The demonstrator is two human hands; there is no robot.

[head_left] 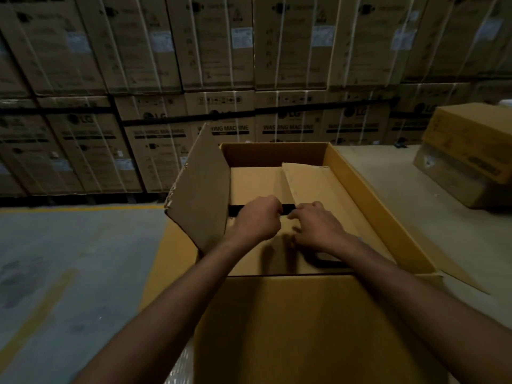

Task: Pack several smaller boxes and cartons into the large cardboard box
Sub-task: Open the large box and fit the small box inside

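Directly ahead of you, the large box (374,206) stands open on the floor (69,259), and both of your hands are reaching down inside it. Its left flap (200,189) stands upright just beside your left wrist. The near flap (304,328) lies folded out towards you under both forearms.

Inside, flat cartons (253,184) fill the bottom, with a dark band (235,210) running across between them. A loose cardboard sheet (307,184) leans tilted over the far right part.

Your left hand (255,218) is over the dark band with its fingers curled tightly. Whether they grip anything cannot be told, as the knuckles hide what is beneath. Your right hand (315,228) lies just beside it, close but apart. Its fingers are loosely spread and extended, the tips touching the carton top at the near edge of the tilted sheet, and it holds nothing.

Stacked washing machine boxes (221,79) form a wall behind. Two more boxes (468,153) sit on the floor to your right, well apart from the large box.
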